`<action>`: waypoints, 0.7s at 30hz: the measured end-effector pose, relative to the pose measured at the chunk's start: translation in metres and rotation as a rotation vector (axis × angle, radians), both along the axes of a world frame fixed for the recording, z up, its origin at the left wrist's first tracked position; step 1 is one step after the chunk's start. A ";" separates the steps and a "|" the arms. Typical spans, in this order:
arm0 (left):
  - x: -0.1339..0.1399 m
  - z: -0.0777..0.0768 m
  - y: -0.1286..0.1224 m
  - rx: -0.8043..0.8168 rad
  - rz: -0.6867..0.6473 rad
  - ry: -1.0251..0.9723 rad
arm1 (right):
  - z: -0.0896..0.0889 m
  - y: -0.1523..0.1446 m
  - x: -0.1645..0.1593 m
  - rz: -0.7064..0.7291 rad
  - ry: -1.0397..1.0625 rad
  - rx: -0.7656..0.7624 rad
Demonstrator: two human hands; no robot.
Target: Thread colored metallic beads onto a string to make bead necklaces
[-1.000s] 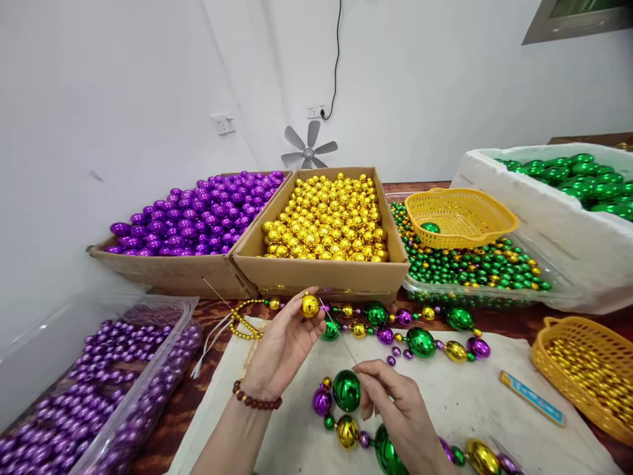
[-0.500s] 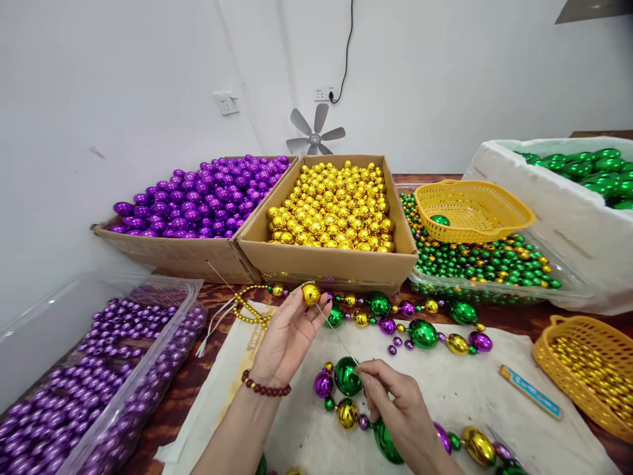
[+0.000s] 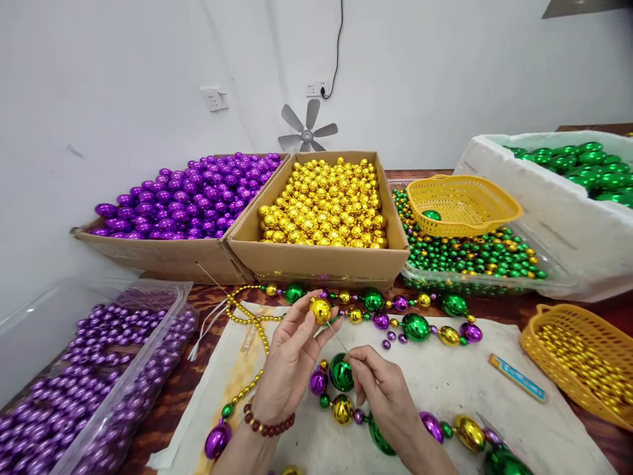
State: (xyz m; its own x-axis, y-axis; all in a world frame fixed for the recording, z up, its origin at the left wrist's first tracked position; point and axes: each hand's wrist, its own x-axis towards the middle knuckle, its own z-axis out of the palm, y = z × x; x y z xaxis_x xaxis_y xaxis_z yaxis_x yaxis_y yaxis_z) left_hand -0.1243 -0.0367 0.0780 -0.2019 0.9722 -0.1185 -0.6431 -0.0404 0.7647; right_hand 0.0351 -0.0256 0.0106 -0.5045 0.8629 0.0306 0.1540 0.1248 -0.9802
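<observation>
My left hand [image 3: 291,363], wearing a dark red bead bracelet [image 3: 271,430], pinches a shiny gold bead [image 3: 320,311] between thumb and fingers. From the right, my right hand [image 3: 383,389] grips a thin needle [image 3: 339,338] whose far end meets the gold bead; how deep it goes in is hidden. Beneath my hands a strand of large green, gold and purple beads [image 3: 342,409] lies on a whitish cloth [image 3: 445,376]. Left of my left wrist runs a string of small gold beads [image 3: 264,340], leading to a large purple bead [image 3: 217,440].
Behind stand cardboard boxes of purple beads [image 3: 182,198] and gold beads [image 3: 324,204]. A finished-looking bead garland [image 3: 416,327] lies before them. On the right are yellow baskets [image 3: 537,330], a foam box [image 3: 519,211] and a blue-and-orange cutter [image 3: 518,377]. Left is a clear bin [image 3: 182,297].
My left hand has lowered the gold bead toward my right hand, so less needle shows between them. The view has shifted slightly, and the small gold string now shows beside my left wrist.
</observation>
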 end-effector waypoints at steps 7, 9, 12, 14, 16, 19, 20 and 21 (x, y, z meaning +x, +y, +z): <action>-0.010 -0.028 0.002 -0.182 -0.124 0.295 | 0.004 -0.004 0.006 -0.018 0.075 -0.017; -0.015 -0.037 0.013 -0.233 -0.158 0.462 | 0.002 -0.007 0.010 -0.003 0.078 -0.020; -0.012 -0.043 0.033 -0.216 -0.238 0.688 | -0.002 -0.011 0.017 -0.007 0.098 -0.023; -0.004 -0.039 0.047 -0.169 -0.264 0.745 | -0.005 -0.012 0.021 -0.034 0.122 -0.047; 0.007 -0.032 0.063 -0.106 -0.288 0.756 | -0.011 -0.012 0.024 -0.063 0.153 -0.069; 0.027 -0.020 0.088 0.036 -0.371 0.733 | -0.022 -0.012 0.025 -0.088 0.191 -0.036; 0.035 -0.017 0.096 0.097 -0.406 0.715 | -0.025 -0.013 0.025 -0.100 0.190 -0.015; 0.043 -0.014 0.104 0.159 -0.442 0.696 | -0.029 -0.013 0.024 -0.117 0.181 0.000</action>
